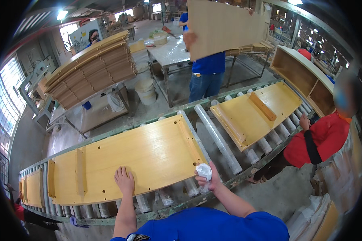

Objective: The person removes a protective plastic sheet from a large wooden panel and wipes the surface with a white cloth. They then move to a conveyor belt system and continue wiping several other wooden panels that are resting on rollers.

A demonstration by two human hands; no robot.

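A long yellow wooden panel (136, 150) with cross battens and several drilled holes lies across the rollers in front of me. My left hand (124, 181) rests palm down on its near part, fingers stretched out. At the panel's near right corner, my right hand (215, 178) is closed around a wad of white material (204, 171), with clear, film-like wrapping hanging beneath. Whether the wad is cloth or plastic cannot be made out. It is beside the batten (189, 140) at the panel's right end.
The roller conveyor (219, 138) carries another battened panel (257, 112) on the right and one (33, 187) at far left. A person in red (326, 140) stands right. Across the line, a person in blue (209, 68) holds a large board (229, 28). Stacked boards (94, 68) stand back left.
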